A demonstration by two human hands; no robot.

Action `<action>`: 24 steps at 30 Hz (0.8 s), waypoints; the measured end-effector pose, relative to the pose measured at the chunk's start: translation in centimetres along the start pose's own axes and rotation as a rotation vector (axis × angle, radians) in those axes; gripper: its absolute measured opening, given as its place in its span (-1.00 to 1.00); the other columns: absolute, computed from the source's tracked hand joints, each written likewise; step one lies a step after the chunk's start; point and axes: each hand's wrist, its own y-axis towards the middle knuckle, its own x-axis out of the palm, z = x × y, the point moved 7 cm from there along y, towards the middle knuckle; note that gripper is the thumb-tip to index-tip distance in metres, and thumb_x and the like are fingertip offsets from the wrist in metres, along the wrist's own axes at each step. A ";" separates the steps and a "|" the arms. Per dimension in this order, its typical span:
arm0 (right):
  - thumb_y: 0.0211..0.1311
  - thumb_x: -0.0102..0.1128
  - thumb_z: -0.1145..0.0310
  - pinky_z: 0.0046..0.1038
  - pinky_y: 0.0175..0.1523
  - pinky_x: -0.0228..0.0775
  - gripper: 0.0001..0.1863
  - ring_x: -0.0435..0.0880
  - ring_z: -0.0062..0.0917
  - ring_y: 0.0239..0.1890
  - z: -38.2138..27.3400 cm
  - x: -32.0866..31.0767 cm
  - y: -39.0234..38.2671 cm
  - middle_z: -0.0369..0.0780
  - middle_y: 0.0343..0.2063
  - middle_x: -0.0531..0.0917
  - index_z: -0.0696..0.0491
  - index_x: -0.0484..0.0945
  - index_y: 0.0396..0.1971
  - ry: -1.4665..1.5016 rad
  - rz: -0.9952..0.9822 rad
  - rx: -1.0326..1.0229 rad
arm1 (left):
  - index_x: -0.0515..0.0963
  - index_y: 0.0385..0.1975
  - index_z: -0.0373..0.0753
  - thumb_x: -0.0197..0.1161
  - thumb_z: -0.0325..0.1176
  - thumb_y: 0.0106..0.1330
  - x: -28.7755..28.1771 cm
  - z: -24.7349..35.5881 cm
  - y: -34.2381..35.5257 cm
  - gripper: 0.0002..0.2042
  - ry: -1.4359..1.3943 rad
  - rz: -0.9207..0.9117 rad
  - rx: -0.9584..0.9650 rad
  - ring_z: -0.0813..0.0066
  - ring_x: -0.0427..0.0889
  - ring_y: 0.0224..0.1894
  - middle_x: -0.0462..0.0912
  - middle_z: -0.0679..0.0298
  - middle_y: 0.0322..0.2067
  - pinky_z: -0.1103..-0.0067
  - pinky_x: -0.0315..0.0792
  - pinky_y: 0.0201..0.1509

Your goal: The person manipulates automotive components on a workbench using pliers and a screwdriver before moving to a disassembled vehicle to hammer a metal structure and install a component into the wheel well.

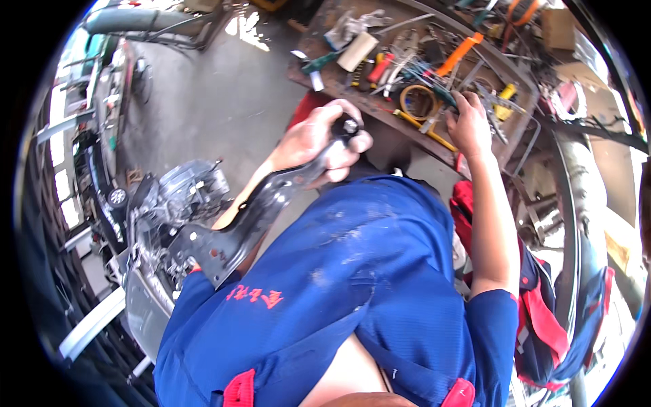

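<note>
My left hand (332, 139) grips a long, curved, dark metal bracket (271, 193) by its top end; the wider, holed end hangs down over my left forearm. On the cluttered metal tool tray (332, 91), my right hand (468, 119) reaches in with curved, parted fingers, its fingertips over a teal-handled tool (444, 95); whether they touch it is unclear. Around it lie pliers and wrenches (491, 98), an orange-handled tool (458, 54), a yellow-handled tool (505, 102), a tape roll (419, 103) and a white roll (357, 52).
Concrete floor (176, 102) lies left of the tray. A grey vehicle part with lamp housing (180, 193) stands at my lower left. A metal post (576, 197) rises at right beside red and dark blue cloth (549, 312). Cardboard (556, 34) sits at the back right.
</note>
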 end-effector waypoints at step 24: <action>0.31 0.27 0.37 -0.50 -0.19 0.48 -0.58 0.65 -0.45 -0.32 -13.4 -19.9 -10.4 -0.07 -0.20 0.72 0.30 0.58 0.10 0.761 0.146 -0.239 | 0.46 -0.02 -0.18 -0.26 -0.12 0.68 4.0 3.1 -1.0 -0.65 -0.046 -0.080 0.053 0.62 0.45 -0.70 0.61 -0.06 -0.25 0.65 0.49 -0.76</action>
